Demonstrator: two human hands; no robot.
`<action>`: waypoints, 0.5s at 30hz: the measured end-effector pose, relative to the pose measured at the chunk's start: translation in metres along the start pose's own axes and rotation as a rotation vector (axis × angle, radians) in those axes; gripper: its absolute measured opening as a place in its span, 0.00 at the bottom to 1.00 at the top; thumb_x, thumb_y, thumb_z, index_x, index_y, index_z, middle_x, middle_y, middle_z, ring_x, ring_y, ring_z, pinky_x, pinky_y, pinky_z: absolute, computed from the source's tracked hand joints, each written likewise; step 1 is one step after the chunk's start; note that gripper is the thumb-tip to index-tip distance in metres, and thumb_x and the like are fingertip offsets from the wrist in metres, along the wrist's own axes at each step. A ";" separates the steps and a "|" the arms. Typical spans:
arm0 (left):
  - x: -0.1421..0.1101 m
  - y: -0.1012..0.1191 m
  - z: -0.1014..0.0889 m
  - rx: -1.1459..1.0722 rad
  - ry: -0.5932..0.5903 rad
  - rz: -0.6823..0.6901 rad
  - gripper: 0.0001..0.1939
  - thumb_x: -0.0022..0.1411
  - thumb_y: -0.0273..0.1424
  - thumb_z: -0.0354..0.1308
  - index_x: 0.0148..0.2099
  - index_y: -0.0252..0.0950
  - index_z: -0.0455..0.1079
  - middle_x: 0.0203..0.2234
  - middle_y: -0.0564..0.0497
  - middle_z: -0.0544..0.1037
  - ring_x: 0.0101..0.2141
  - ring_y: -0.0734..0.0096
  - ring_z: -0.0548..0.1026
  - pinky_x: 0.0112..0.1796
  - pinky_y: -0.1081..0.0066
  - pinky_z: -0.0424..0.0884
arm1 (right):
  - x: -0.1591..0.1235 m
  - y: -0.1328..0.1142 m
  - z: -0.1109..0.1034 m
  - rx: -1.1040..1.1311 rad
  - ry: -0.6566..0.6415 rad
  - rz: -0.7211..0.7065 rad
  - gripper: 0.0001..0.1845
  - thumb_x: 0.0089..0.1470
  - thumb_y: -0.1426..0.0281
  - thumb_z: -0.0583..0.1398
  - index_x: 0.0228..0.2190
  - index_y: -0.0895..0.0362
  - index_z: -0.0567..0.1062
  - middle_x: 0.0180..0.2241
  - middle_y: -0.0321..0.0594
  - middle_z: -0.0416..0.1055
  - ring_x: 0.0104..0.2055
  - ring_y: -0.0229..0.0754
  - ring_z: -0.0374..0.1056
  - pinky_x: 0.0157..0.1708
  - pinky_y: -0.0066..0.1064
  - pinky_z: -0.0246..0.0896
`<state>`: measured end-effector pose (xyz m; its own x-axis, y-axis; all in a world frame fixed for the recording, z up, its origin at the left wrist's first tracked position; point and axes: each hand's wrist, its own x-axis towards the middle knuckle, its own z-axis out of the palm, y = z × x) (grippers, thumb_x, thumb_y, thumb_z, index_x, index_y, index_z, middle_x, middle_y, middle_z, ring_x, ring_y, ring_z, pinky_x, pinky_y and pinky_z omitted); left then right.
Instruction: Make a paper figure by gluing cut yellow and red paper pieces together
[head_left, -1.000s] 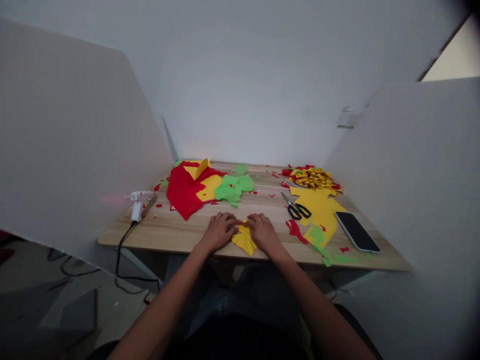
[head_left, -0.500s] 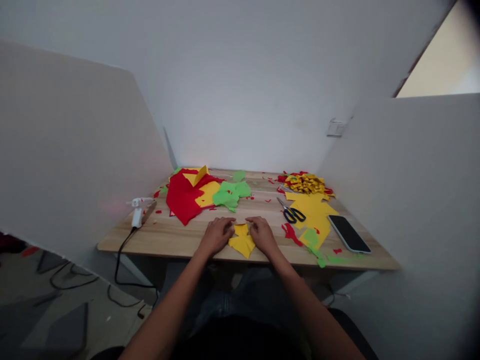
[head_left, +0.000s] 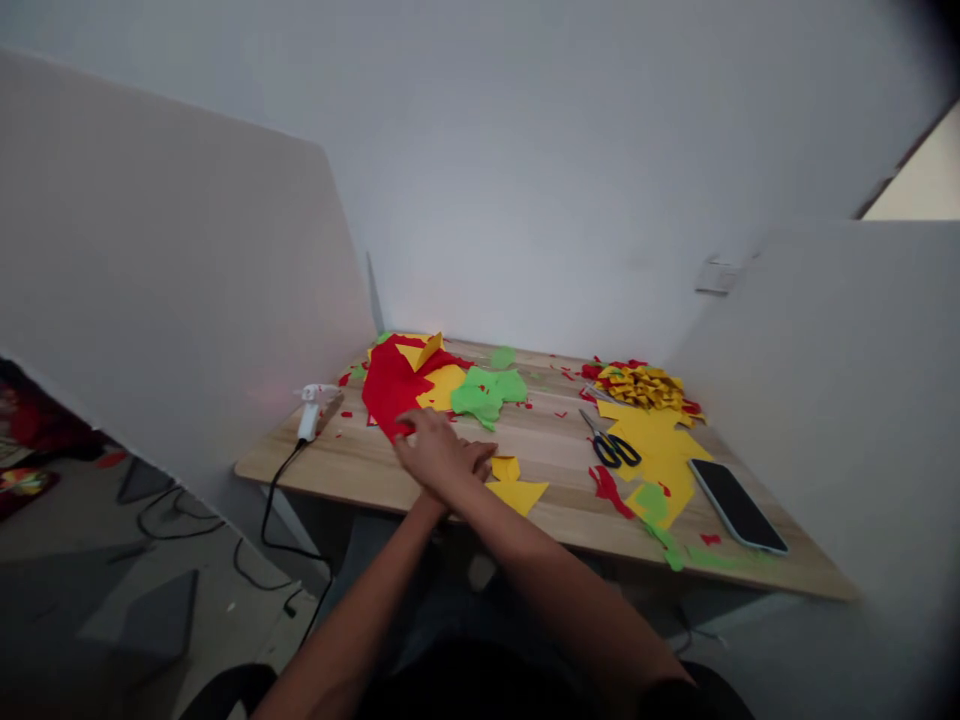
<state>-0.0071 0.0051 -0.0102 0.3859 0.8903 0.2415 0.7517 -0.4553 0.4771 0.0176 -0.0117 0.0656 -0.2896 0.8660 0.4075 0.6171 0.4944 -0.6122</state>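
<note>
The only view looks from the head, forward and down over the counter (head_left: 360, 471) at the wall (head_left: 510, 200).

Mid-table: bare wood (head_left: 551, 430) open between green scraps (head_left: 489, 395) and scissors (head_left: 611, 442).
Right side: scissors, yellow sheets (head_left: 660, 445), smartphone (head_left: 739, 506) obstruct.
Front left: open wood beside glue gun (head_left: 308, 418).
Crossing: right forearm (head_left: 525, 540) blocks above left wrist (head_left: 430, 512).

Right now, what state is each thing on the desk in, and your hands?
Right hand, crossed over left, grip unclear
Left hand, partly hidden, grip unclear
Front yellow piece, loose
Red sheet, ragged
Green paper, ragged
Yellow heap, crinkled
Scissors, lying down
Phone, screen dark
White corded tool, power unclear
</note>
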 end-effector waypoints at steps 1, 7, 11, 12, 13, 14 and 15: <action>0.000 0.000 0.000 -0.013 -0.005 -0.014 0.21 0.63 0.33 0.51 0.57 0.39 0.70 0.51 0.47 0.77 0.51 0.57 0.71 0.53 0.59 0.64 | 0.014 -0.017 0.018 0.004 -0.073 -0.001 0.19 0.52 0.65 0.61 0.46 0.56 0.75 0.46 0.45 0.74 0.51 0.50 0.67 0.52 0.40 0.60; -0.006 0.004 -0.010 -0.104 0.014 -0.067 0.18 0.64 0.34 0.51 0.54 0.39 0.71 0.49 0.49 0.77 0.50 0.59 0.71 0.50 0.61 0.65 | 0.083 -0.067 0.112 -0.002 -0.302 0.172 0.37 0.50 0.50 0.61 0.51 0.67 0.68 0.51 0.57 0.72 0.53 0.58 0.68 0.48 0.43 0.63; -0.011 0.006 -0.017 -0.133 0.023 -0.063 0.16 0.63 0.34 0.51 0.52 0.41 0.72 0.47 0.50 0.77 0.49 0.62 0.71 0.50 0.63 0.65 | 0.108 -0.073 0.150 0.018 -0.318 0.326 0.36 0.48 0.52 0.62 0.51 0.65 0.69 0.53 0.61 0.70 0.57 0.63 0.65 0.53 0.51 0.59; -0.012 0.006 -0.018 -0.137 0.025 -0.062 0.16 0.63 0.33 0.52 0.52 0.41 0.71 0.47 0.51 0.77 0.49 0.62 0.70 0.50 0.63 0.65 | 0.112 -0.073 0.156 0.039 -0.324 0.363 0.36 0.48 0.53 0.62 0.51 0.65 0.68 0.52 0.61 0.71 0.56 0.63 0.67 0.52 0.52 0.61; -0.012 0.006 -0.019 -0.142 0.026 -0.062 0.16 0.63 0.33 0.52 0.52 0.41 0.71 0.47 0.51 0.77 0.49 0.62 0.70 0.51 0.63 0.65 | 0.115 -0.073 0.160 0.065 -0.331 0.399 0.35 0.48 0.56 0.63 0.52 0.64 0.68 0.51 0.61 0.72 0.55 0.62 0.68 0.51 0.51 0.63; -0.012 0.006 -0.019 -0.147 0.026 -0.065 0.16 0.63 0.32 0.52 0.51 0.41 0.71 0.47 0.51 0.77 0.49 0.61 0.70 0.51 0.63 0.64 | 0.117 -0.072 0.163 0.094 -0.335 0.431 0.34 0.47 0.58 0.63 0.52 0.64 0.68 0.50 0.60 0.73 0.53 0.62 0.70 0.49 0.50 0.65; -0.011 0.005 -0.019 -0.155 0.026 -0.070 0.16 0.62 0.31 0.52 0.51 0.40 0.71 0.47 0.50 0.77 0.49 0.61 0.70 0.51 0.63 0.64 | 0.119 -0.070 0.164 0.126 -0.336 0.459 0.33 0.46 0.60 0.63 0.51 0.63 0.69 0.49 0.59 0.74 0.51 0.61 0.71 0.47 0.49 0.67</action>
<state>-0.0176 -0.0066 0.0053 0.3199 0.9205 0.2243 0.6842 -0.3882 0.6173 -0.1803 0.0691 0.0463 -0.2419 0.9597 -0.1432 0.6482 0.0500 -0.7598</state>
